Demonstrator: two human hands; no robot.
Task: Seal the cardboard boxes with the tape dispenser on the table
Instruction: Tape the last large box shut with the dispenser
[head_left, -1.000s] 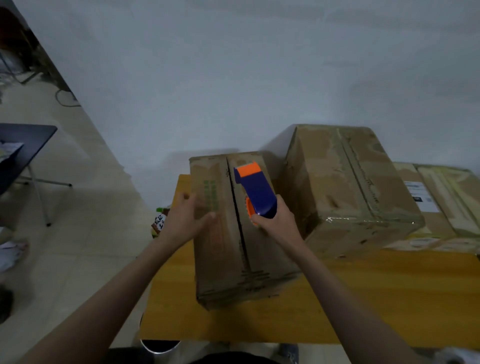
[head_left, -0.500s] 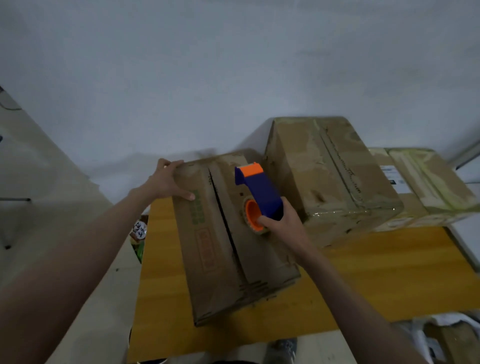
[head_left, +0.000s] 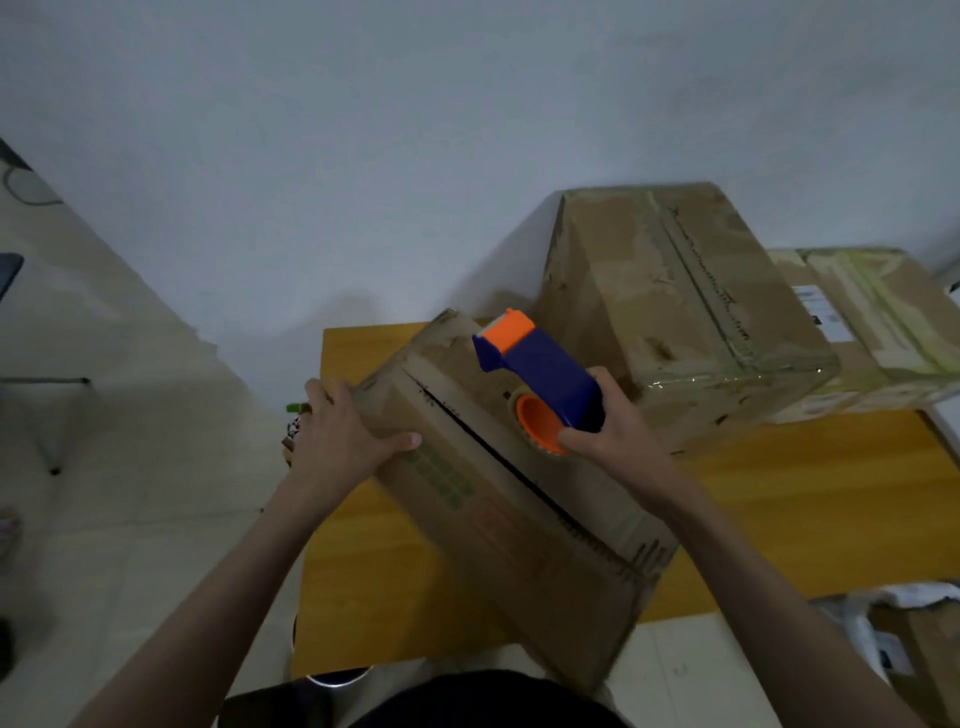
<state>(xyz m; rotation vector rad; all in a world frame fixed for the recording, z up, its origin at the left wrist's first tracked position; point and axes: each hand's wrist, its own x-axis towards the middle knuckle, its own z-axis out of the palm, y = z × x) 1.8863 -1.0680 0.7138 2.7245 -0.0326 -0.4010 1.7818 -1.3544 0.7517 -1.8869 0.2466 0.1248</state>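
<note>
1. Against the frame half a second back, the near cardboard box (head_left: 509, 499) sits turned further — its open seam now runs diagonally, and its near corner overhangs the front edge of the wooden table (head_left: 810, 499).
2. The left hand (head_left: 343, 441) has shifted from the box's far left corner to its left top edge; fingers curl over the edge, thumb lies flat on the top flap.
3. The right hand (head_left: 608, 431) grips the tape dispenser (head_left: 540, 374) at its blue body, as before. The dispenser is tilted, its orange head pointing away from the hand, and the orange roll hub sits against the right flap just beside the seam.
4. Writing: green and red print on the left flap, just beyond the left thumb — too blurred to read. A white label on the far right box (head_left: 883, 322) is also illegible.
5. Count: three cardboard boxes, one dispenser. The large taped box (head_left: 675, 312) stands just beyond the right hand, the third to its right.
</note>
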